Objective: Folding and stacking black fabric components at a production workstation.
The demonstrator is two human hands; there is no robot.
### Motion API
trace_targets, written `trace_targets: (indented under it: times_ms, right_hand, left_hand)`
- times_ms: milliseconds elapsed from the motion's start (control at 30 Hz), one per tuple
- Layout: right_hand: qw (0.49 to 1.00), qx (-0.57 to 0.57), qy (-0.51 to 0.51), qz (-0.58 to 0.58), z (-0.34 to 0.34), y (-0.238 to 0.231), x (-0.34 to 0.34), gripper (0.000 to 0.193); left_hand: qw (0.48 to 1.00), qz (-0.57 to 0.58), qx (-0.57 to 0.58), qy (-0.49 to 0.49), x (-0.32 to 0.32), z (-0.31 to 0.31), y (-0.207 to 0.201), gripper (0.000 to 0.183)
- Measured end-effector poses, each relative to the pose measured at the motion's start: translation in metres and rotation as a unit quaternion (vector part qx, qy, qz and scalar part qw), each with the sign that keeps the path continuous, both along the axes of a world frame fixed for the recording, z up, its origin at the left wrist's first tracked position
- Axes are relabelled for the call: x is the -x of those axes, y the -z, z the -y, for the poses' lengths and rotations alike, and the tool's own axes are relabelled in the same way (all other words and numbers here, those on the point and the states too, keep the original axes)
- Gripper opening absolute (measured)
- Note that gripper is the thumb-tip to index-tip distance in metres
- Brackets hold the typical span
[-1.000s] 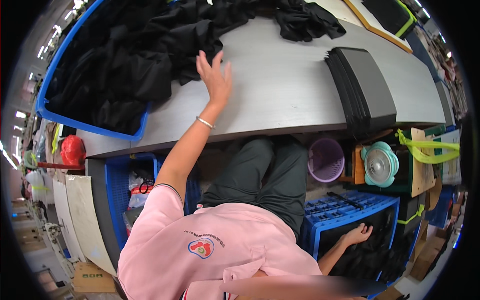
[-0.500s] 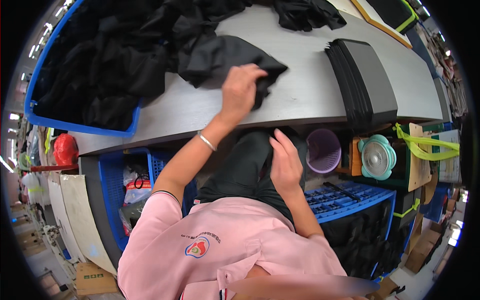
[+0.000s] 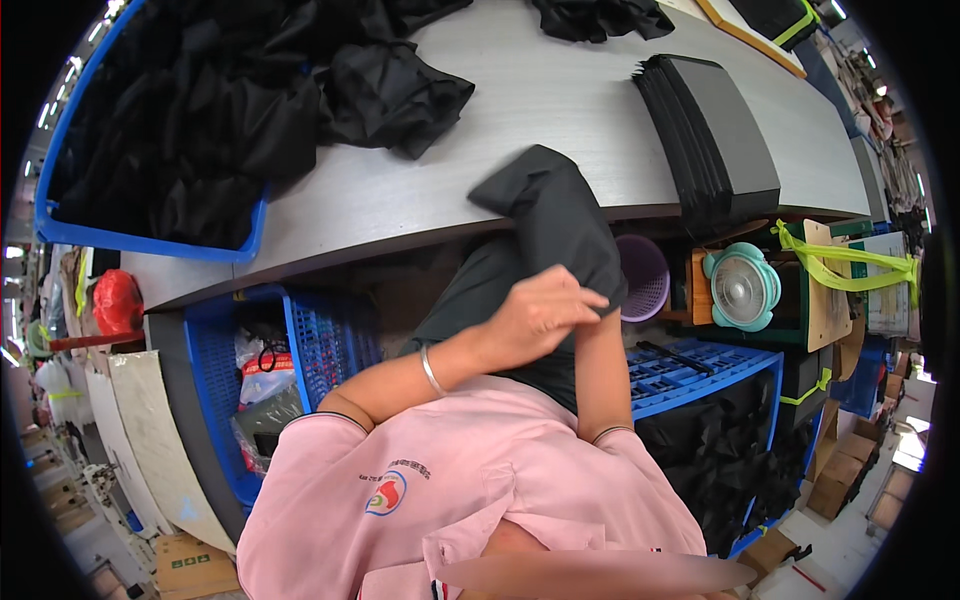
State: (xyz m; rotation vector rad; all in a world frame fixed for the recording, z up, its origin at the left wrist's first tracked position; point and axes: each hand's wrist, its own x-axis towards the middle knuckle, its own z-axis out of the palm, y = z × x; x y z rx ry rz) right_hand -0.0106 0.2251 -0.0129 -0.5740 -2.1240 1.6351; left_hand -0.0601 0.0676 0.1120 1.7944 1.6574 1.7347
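A black cloth piece hangs over my lap, its far end lying on the table's front edge. At its near right edge my left hand, with a bracelet on the wrist, pinches the fabric. My right forearm runs up to the same edge. The cloth covers my right hand, so its fingers are hidden; I cannot tell whether it is inside the piece or behind it. Farther off, another crumpled black cloth piece rests on the table beside the heap.
A blue crate full of black cloth occupies the table's left. On the right stands a stack of folded black pieces. Below are a purple basket, a teal fan and blue crates.
My left hand has drawn a black cloth piece off the pile toward me and to the right. My right hand, bare and open over my lap before, is now behind or within the cloth.
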Motion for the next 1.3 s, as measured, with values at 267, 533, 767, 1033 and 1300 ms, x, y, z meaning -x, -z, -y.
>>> trace_targets:
  times_ms: [267,533,767,1033,1300]
  right_hand:
    - [0.883,0.424,0.177,-0.09,-0.002,-0.081,0.093,0.026]
    - [0.937,0.225,0.137,-0.229,0.004,-0.083,0.055,0.021]
    - [0.877,0.393,0.158,-0.225,0.073,-0.089,0.076,0.032]
    - [0.984,0.166,-0.051,-0.042,0.112,-0.099,-0.002,0.028]
    - [0.965,0.172,0.186,-0.067,0.082,-0.09,-0.025,0.056]
  left_hand:
    - [0.992,0.103,0.052,0.059,-0.017,0.036,-0.002,0.022]
    - [0.938,0.301,0.152,-0.08,0.037,0.008,0.016,0.017]
    - [0.887,0.414,0.021,-0.205,0.11,-0.082,0.04,0.016]
    - [0.862,0.291,0.006,-0.416,0.22,-0.066,0.058,0.017]
    - [0.892,0.365,-0.025,-0.267,0.182,-0.025,0.009,0.016]
